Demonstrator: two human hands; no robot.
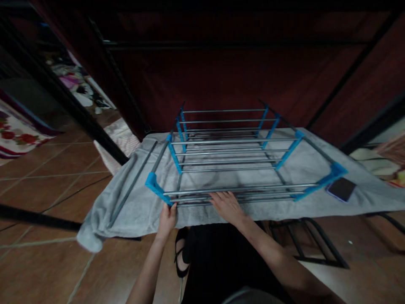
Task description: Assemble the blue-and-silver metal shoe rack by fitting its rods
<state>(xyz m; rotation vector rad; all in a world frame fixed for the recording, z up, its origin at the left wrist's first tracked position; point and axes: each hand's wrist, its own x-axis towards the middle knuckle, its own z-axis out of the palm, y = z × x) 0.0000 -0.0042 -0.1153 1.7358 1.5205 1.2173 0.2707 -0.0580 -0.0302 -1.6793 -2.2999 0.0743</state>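
Note:
A rack of grey metal rods with blue plastic brackets (234, 141) lies on a grey cloth; it looks like a shoe rack. My left hand (167, 217) is closed on its near left corner, thumb at the lower end of the blue bracket. Over the near rods, left of their middle, my right hand (226, 206) lies with its fingers curled on the bars; their undersides are hidden. A loose grey rod (133, 185) rests on the cloth to the left of the rack.
The grey cloth (126, 221) covers a raised surface and hangs over its edge. A phone (341, 188) lies by the rack's near right corner. Black metal posts (71, 107) rise at the left. A black metal frame (308, 242) stands below, on the tiled floor (38, 270).

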